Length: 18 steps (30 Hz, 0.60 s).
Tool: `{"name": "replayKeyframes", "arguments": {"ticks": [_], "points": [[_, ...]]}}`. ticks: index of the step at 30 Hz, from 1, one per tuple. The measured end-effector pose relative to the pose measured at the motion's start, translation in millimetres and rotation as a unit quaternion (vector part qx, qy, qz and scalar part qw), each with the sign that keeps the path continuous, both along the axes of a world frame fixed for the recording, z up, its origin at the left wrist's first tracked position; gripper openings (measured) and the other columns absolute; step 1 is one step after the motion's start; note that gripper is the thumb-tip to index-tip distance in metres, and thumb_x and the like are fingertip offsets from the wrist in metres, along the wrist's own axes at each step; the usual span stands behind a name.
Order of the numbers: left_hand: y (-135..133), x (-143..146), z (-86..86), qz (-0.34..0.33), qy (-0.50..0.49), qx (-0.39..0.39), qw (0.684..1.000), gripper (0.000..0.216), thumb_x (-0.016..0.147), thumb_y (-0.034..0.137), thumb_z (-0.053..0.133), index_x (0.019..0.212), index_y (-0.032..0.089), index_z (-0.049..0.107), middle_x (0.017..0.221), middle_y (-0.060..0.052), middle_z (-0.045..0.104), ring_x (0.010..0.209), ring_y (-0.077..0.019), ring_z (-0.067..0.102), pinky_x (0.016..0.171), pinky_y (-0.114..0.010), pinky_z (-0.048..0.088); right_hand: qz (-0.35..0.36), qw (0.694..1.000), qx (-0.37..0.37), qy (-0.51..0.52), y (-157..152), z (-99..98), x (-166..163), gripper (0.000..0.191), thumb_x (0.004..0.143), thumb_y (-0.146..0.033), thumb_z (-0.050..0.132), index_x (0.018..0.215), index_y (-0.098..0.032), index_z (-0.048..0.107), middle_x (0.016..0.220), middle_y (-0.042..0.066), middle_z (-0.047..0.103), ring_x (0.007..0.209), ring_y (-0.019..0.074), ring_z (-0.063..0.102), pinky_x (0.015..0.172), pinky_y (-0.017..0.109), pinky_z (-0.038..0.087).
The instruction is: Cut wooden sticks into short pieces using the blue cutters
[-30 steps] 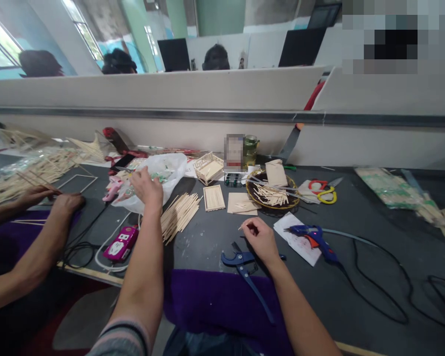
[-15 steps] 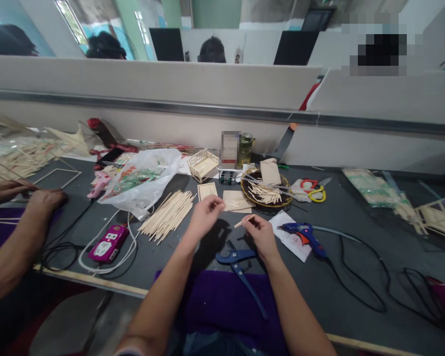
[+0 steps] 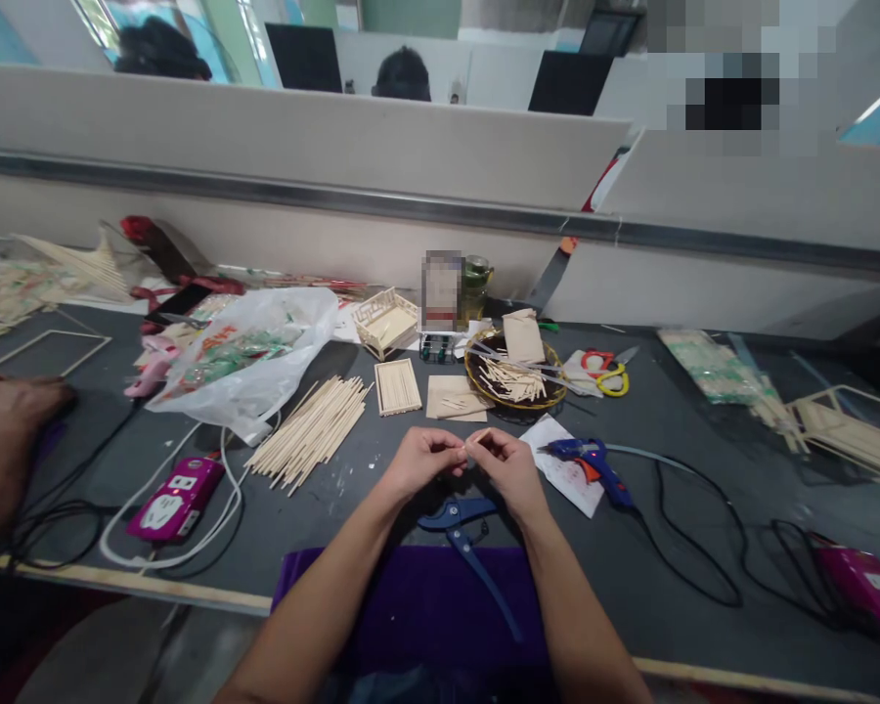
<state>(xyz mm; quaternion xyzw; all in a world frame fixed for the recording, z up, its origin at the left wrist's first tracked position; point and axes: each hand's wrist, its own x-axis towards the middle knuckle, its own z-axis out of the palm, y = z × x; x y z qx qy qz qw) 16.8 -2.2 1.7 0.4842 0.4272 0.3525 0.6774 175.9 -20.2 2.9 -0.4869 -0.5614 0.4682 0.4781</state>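
Note:
My left hand (image 3: 426,460) and my right hand (image 3: 505,464) meet fingertip to fingertip over the table. The right one pinches a short wooden stick (image 3: 482,436), mostly hidden by the fingers. My left fingers are pinched closed against it, and what lies between them is too small to make out. Just below the hands, a blue-handled cutter (image 3: 459,515) rests partly on a purple cloth (image 3: 411,606). Behind them lie a small framed stick panel (image 3: 398,388) and a flat wooden board (image 3: 440,393) with short sticks on it.
Loose sticks (image 3: 312,430) and a plastic bag (image 3: 264,342) lie left, near a magenta power box (image 3: 176,499). A basket of cut sticks (image 3: 513,383), scissors (image 3: 610,372) and a corded blue glue gun (image 3: 591,467) are right. A co-worker's hand (image 3: 25,406) is far left.
My left hand has moved down and right to meet my right hand, uncovering the framed panel. The view has shifted, and the co-worker's hands sit farther toward the left edge.

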Motion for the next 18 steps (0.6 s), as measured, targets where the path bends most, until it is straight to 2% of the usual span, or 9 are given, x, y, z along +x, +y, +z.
{"name": "replayKeyframes", "arguments": {"ticks": [2, 4, 6, 8, 11, 18], "points": [[1.2, 0.3, -5.6, 0.005, 0.036, 0.054, 0.998, 0.03, 0.068, 0.041, 0.072, 0.075, 0.012, 0.072, 0.064, -0.004, 0.067, 0.057, -0.0133, 0.058, 0.06, -0.026, 0.046, -0.006, 0.999, 0.029, -0.037, -0.9, -0.9, 1.6, 0.019, 0.08, -0.036, 0.062, 0.075, -0.018, 0.064, 0.076, 0.002, 0.064, 0.066, 0.0134, 0.055, 0.061, 0.024, 0.042], [3.4, 0.4, -10.9, 0.009, 0.101, 0.135, 0.986, 0.018, 0.073, 0.032, 0.068, 0.078, 0.015, 0.075, 0.076, -0.005, 0.071, 0.07, -0.0166, 0.062, 0.071, -0.029, 0.048, -0.013, 0.993, 0.064, -0.094, -1.3, -3.3, 2.8, 0.018, 0.082, -0.034, 0.06, 0.075, -0.018, 0.065, 0.077, 0.002, 0.063, 0.068, 0.0138, 0.055, 0.061, 0.024, 0.042], [6.3, 0.2, -15.8, 0.022, 0.186, 0.218, 0.958, 0.009, 0.073, 0.024, 0.068, 0.077, 0.021, 0.076, 0.094, -0.005, 0.071, 0.09, -0.02, 0.061, 0.085, -0.033, 0.045, -0.012, 0.986, 0.087, -0.142, -0.4, -8.1, 2.9, 0.018, 0.084, -0.032, 0.057, 0.076, -0.019, 0.065, 0.077, 0.002, 0.061, 0.065, 0.013, 0.053, 0.059, 0.024, 0.041], [9.0, -0.2, -20.5, 0.038, 0.263, 0.27, 0.925, 0.008, 0.071, 0.021, 0.071, 0.076, 0.024, 0.076, 0.104, -0.004, 0.068, 0.101, -0.0218, 0.055, 0.091, -0.036, 0.042, -0.007, 0.979, 0.095, -0.18, 1.4, -14.7, 2.0, 0.018, 0.085, -0.03, 0.054, 0.076, -0.019, 0.065, 0.076, 0.002, 0.06, 0.062, 0.0124, 0.052, 0.058, 0.024, 0.04], [12.0, -0.4, -27.1, 0.036, 0.324, 0.288, 0.901, 0.006, 0.071, 0.021, 0.072, 0.073, 0.025, 0.076, 0.101, -0.005, 0.066, 0.098, -0.0218, 0.051, 0.088, -0.037, 0.043, 0.0, 0.966, 0.103, -0.236, 3.9, -24.1, -0.1, 0.018, 0.085, -0.027, 0.052, 0.076, -0.019, 0.065, 0.074, 0.002, 0.059, 0.06, 0.0128, 0.051, 0.059, 0.025, 0.041], [15.5, -1.1, -31.4, 0.004, 0.323, 0.283, 0.903, 0.007, 0.073, 0.019, 0.07, 0.073, 0.024, 0.076, 0.093, -0.004, 0.066, 0.091, -0.0197, 0.051, 0.08, -0.032, 0.042, 0.008, 0.948, 0.108, -0.298, 3.7, -29.0, -1.4, 0.018, 0.086, -0.026, 0.047, 0.08, -0.02, 0.063, 0.075, 0.004, 0.063, 0.064, 0.015, 0.055, 0.062, 0.026, 0.041]]}}
